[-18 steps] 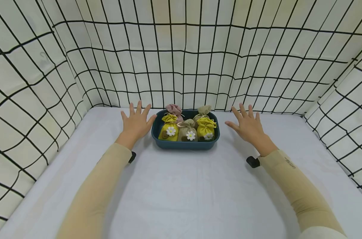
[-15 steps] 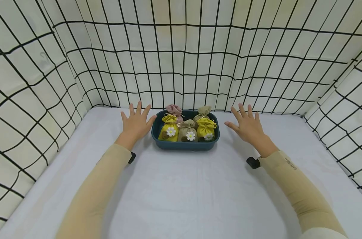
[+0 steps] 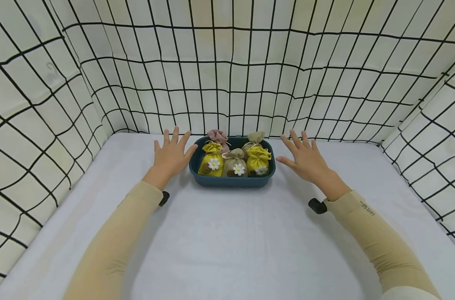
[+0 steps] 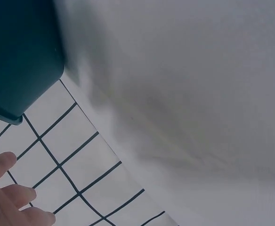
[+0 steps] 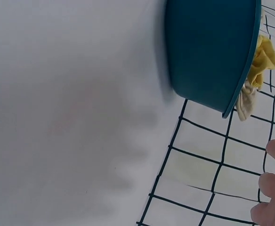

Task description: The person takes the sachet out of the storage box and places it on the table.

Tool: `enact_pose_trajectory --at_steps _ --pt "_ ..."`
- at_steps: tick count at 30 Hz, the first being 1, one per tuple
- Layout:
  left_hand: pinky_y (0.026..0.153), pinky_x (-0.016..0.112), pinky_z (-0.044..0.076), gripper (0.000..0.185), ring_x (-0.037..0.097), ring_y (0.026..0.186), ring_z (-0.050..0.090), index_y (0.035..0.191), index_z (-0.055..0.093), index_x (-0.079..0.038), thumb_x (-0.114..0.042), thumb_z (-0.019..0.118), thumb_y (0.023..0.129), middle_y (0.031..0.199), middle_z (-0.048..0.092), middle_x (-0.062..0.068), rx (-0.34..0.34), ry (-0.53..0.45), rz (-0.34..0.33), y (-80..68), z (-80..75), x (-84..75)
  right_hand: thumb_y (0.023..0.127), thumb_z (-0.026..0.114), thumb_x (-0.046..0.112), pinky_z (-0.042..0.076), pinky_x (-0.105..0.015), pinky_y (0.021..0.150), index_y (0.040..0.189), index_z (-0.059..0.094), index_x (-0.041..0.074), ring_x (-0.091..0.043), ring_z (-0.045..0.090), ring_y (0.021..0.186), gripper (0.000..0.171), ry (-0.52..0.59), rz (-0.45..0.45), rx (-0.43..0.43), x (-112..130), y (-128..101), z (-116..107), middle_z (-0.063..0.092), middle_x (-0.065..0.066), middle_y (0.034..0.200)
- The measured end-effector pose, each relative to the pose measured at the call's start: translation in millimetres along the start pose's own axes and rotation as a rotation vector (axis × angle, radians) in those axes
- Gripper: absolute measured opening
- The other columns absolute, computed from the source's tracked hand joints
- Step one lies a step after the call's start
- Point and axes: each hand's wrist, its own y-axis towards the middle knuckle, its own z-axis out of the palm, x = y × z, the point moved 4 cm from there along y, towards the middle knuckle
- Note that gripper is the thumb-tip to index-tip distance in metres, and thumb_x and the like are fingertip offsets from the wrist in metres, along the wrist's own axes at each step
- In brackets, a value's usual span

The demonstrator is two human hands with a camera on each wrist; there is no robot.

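Sleeves lead forward to the left hand (image 3: 169, 155) and right hand (image 3: 306, 160), both spread flat and empty, flanking the blue tub (image 3: 232, 180) without gripping it; its five sachets (image 3: 235, 162) remain inside, none removed.

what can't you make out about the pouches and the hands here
- Pink pouch, head view: its lower part is hidden behind the left yellow pouch.
- Rear beige pouch, head view: mostly hidden by the right yellow pouch.
- Left hand, left wrist view: only fingertips show, cut off by the frame edge.
- Right hand: whether the thumb touches the tub is too close to tell.
- Sleeve print: too small to read.
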Motion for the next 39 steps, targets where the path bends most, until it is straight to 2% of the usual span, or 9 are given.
enact_pose_trajectory --at_steps 4,15,25,32,39 --pt "0.116 0.073 0.0 0.07 0.048 0.153 -0.006 0.166 0.019 -0.015 -0.055 0.03 0.109 0.17 0.0 0.022 0.007 -0.009 0.01 0.1 -0.6 -1.2 0.105 0.045 0.058 0.0 -0.067 0.119 0.167 0.014 0.016 -0.045 -0.009 0.153 0.081 0.01 -0.026 -0.003 6 -2 -3 -0.002 -0.016 0.171" --pt "0.116 0.074 0.004 0.07 0.048 0.153 -0.004 0.166 0.02 -0.015 -0.054 0.033 0.109 0.17 0.002 0.021 0.008 -0.006 0.031 -4.1 -1.1 -4.7 0.104 0.056 0.049 0.006 -0.061 0.122 0.166 0.021 0.013 -0.045 0.003 0.154 0.079 0.064 -0.14 -0.082 14 -4 -4 0.012 -0.018 0.17" --pt "0.116 0.073 0.009 0.07 0.044 0.154 0.002 0.165 0.023 -0.013 -0.053 0.037 0.109 0.17 0.007 0.02 0.018 -0.011 0.053 -9.1 0.0 -1.9 0.104 0.055 0.049 0.024 -0.064 0.117 0.166 0.021 0.014 -0.038 0.01 0.155 0.078 0.169 -0.145 -0.047 22 -4 -5 0.011 -0.012 0.171" --pt "0.116 0.073 0.009 0.071 0.044 0.154 0.006 0.165 0.022 -0.013 -0.052 0.039 0.109 0.17 0.009 0.019 0.046 -0.003 0.07 -14.1 -0.8 -5.3 0.106 0.055 0.045 0.025 -0.064 0.117 0.166 0.022 0.015 -0.037 0.014 0.155 0.075 0.263 -0.178 -0.027 26 -5 -3 0.014 -0.009 0.171" --pt "0.116 0.073 0.011 0.071 0.043 0.154 0.008 0.166 0.02 -0.012 -0.051 0.039 0.109 0.17 0.01 0.018 0.076 -0.01 0.088 -17.5 0.5 -9.9 0.107 0.055 0.037 0.027 -0.059 0.118 0.164 0.025 0.012 -0.038 0.026 0.151 0.069 0.358 -0.224 -0.028 29 -3 1 0.02 -0.011 0.169"
